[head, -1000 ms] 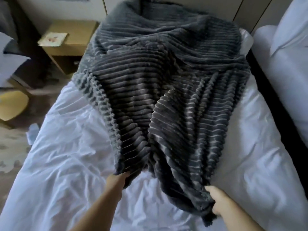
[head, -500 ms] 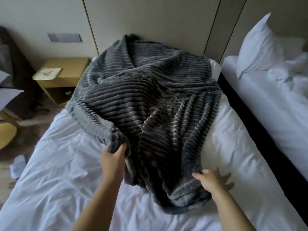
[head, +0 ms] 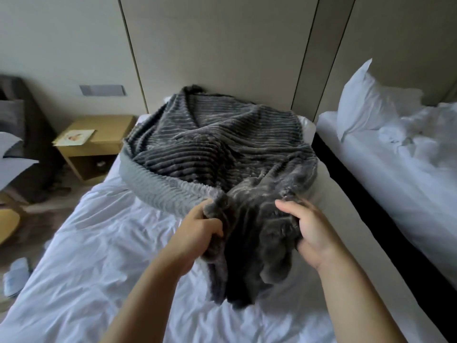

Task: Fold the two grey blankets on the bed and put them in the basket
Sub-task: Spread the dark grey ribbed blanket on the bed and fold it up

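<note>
A wide bed with a crumpled white sheet (head: 94, 248) fills most of the head view, running from the bottom edge up to a beige panelled wall (head: 217, 45). To its right, across a dark gap, stands a second bed with rumpled white bedding (head: 400, 184). A dark grey ribbed plush blanket (head: 222, 147) lies over the far half of the first bed, its top end against the wall and its left edge turned over so that a paler grey underside shows. Its near end is gathered into a bunch that is lifted off the sheet and hangs down between the two hands. A plump white pillow (head: 358, 100) leans upright at the head of the second bed. A low light-wood bedside table (head: 103, 139) stands left of the first bed, just beside it. The left hand (head: 197, 231) has its fingers curled tight round the left side of the bunch. The right hand (head: 311, 231) grips the right side, fingers and thumb dug into the plush; its fingertips are blurred. The hands are near each other, apart by the bunched cloth. A pale printed card (head: 74, 137) lies flat on the table top. A white slipper (head: 14, 276) lies on the floor at the left.
</note>
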### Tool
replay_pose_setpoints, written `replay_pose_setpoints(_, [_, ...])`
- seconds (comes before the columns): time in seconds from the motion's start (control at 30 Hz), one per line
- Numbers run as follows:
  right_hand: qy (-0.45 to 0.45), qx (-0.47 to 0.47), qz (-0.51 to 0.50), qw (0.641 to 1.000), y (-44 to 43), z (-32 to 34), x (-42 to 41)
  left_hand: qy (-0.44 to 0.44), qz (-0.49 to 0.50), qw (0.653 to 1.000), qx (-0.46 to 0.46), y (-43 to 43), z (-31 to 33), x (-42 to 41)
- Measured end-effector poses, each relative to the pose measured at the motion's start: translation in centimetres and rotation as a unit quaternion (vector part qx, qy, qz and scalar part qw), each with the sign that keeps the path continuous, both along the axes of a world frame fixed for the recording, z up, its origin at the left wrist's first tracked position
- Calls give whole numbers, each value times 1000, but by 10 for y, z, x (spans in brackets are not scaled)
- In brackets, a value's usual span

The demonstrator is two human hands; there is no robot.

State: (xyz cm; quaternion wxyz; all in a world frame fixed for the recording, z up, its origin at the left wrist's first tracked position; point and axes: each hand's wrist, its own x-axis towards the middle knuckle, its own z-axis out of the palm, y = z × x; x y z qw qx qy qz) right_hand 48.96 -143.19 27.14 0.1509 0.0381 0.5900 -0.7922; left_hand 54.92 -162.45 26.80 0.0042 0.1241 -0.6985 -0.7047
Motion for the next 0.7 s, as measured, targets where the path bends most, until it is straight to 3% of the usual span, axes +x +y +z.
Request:
replay_pose_setpoints(0.1, [-35,-64,72,995,-7,9,11,3,-30,1000,-9,7,1,6])
replay_pose_setpoints(0.23, [-50,-147,136,978,-22,17,20,79,-33,996,-26,15,7,8])
replay_pose_setpoints(0.33, [-15,-198,181,963,-26,14,22,99,0,995,-2,19,8,5])
replay_pose_setpoints(0.4, [16,-111,196,974,-26,11,21,102,20,995,-1,19,7,2])
replay_pose_setpoints(0.5, [43,97,195,975,-26,8,23,92,27,995,-20,22,3,-1])
replay_pose_setpoints(0.57, [41,160,179,970,-25,7,23,80,30,996,-24,24,1,-2])
replay_pose_setpoints(0.63, [43,204,102,973,-22,9,22,65,46,996,-40,24,1,-4])
replay_pose_setpoints(0.7, [66,319,-1,945,-15,11,18,51,73,991,-95,21,0,-6])
